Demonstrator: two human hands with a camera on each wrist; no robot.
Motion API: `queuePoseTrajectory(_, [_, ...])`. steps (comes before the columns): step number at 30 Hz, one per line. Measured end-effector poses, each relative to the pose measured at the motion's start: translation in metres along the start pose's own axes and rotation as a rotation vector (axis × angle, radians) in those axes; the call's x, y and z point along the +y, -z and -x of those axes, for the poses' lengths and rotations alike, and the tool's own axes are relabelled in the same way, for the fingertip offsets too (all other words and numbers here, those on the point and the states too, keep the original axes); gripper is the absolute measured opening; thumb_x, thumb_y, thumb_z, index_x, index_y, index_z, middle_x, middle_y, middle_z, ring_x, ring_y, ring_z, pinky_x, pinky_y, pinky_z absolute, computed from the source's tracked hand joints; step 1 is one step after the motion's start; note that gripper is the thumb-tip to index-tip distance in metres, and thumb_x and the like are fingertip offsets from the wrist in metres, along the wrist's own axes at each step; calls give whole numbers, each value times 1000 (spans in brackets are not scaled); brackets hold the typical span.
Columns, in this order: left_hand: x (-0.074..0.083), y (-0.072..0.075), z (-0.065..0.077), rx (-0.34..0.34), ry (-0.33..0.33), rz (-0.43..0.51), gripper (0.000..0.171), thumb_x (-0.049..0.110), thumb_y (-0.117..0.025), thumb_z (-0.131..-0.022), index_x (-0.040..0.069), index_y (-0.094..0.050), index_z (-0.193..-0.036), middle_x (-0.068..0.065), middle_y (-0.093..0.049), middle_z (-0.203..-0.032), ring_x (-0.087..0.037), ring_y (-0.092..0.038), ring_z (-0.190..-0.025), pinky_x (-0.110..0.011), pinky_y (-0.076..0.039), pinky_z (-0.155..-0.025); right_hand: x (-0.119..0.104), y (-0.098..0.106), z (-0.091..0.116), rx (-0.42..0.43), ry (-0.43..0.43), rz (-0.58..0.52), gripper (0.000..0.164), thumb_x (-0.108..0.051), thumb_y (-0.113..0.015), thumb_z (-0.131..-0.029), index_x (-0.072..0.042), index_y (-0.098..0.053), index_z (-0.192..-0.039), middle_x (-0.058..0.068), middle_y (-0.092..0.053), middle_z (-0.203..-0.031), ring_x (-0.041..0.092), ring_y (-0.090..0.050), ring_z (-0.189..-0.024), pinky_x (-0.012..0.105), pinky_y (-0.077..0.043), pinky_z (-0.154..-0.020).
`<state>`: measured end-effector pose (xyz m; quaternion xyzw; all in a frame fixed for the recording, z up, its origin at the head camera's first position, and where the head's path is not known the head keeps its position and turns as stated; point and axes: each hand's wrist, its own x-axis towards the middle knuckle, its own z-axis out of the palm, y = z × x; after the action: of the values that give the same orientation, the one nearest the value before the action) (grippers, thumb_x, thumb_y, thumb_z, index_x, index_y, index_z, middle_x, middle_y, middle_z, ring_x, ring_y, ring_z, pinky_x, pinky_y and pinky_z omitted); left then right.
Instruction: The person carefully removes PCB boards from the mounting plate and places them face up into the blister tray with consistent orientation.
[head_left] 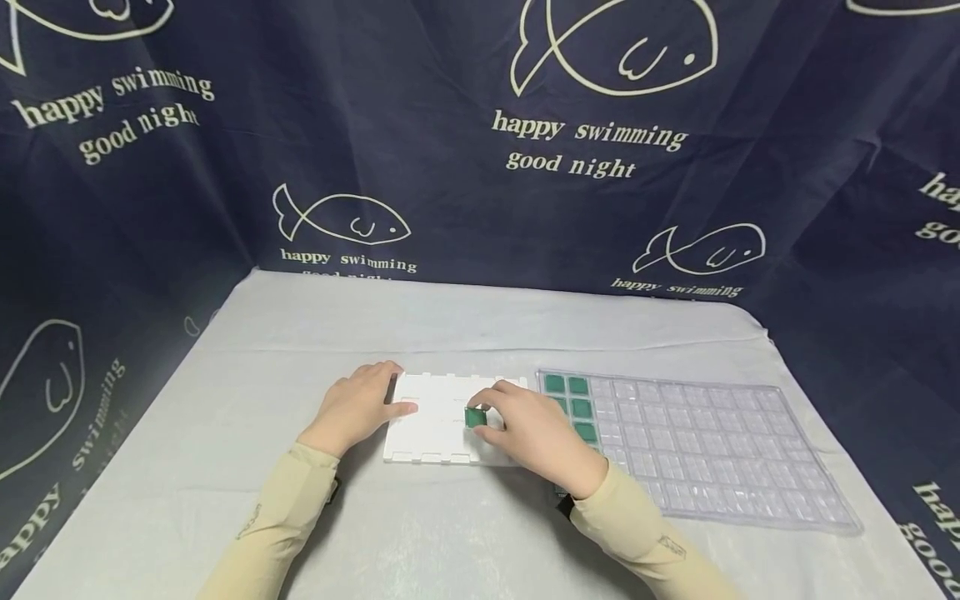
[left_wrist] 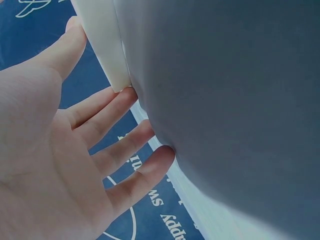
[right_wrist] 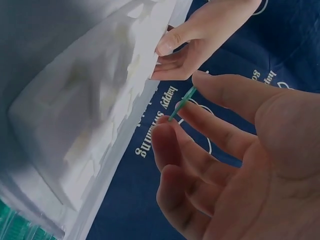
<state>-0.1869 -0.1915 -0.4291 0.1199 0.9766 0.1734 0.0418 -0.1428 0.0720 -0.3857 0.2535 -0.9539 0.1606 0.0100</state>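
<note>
A white panel (head_left: 427,429) with notched edges lies on the table. At its left edge is my left hand (head_left: 352,408), thumb on the top face and fingertips along the side. The left wrist view shows the panel's edge (left_wrist: 102,45) between the thumb and forefinger of the left hand (left_wrist: 65,130). Over the panel's right half, my right hand (head_left: 536,429) pinches a small green square tile (head_left: 476,417) between thumb and fingers. Seen edge-on, the tile (right_wrist: 183,102) looks thin in the right wrist view, clasped at the fingertips of the right hand (right_wrist: 220,150).
To the right lies a clear plastic tray (head_left: 712,450) divided into many small compartments. Green tiles (head_left: 581,408) fill part of its left columns, partly behind my right hand. A white cloth (head_left: 450,325) covers the table, and a dark blue printed curtain (head_left: 450,125) surrounds it.
</note>
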Motion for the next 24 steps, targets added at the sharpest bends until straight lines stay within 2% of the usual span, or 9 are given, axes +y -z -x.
queuePoseTrajectory(6, [-1,0,0,3,-6,-7,63,50,-72,-91,8,-56,-136,-13,-62,-140,-36,-57,-130,-61,-47,-100,4,6,11,-18,-8,-14,27,-29,-78,-89,-22,-72,-114,-6,-71,-102,5,-50,-65,21,-39,-53])
queuePoseTrajectory(12, [-2,0,0,3,-9,-12,63,50,-72,-91,9,-57,-136,-12,-63,-140,-36,-57,-130,-61,-48,-100,12,11,27,2,-12,3,27,-27,-80,-87,-21,-72,-112,-6,-70,-100,2,-47,-64,19,-38,-52])
queuePoseTrajectory(21, [-3,-1,-1,6,-3,-7,63,50,-72,-91,9,-57,-135,-12,-63,-140,-36,-57,-130,-61,-47,-99,33,9,47,31,-68,29,29,-27,-84,-84,-18,-71,-109,-5,-72,-104,8,-64,-79,24,-50,-62])
queuePoseTrajectory(24, [-3,-1,-1,2,-4,-1,63,50,-73,-90,9,-57,-136,-12,-62,-141,-36,-57,-131,-62,-47,-100,38,10,57,27,-112,26,30,-26,-84,-83,-18,-71,-109,-5,-71,-102,6,-62,-75,23,-48,-60])
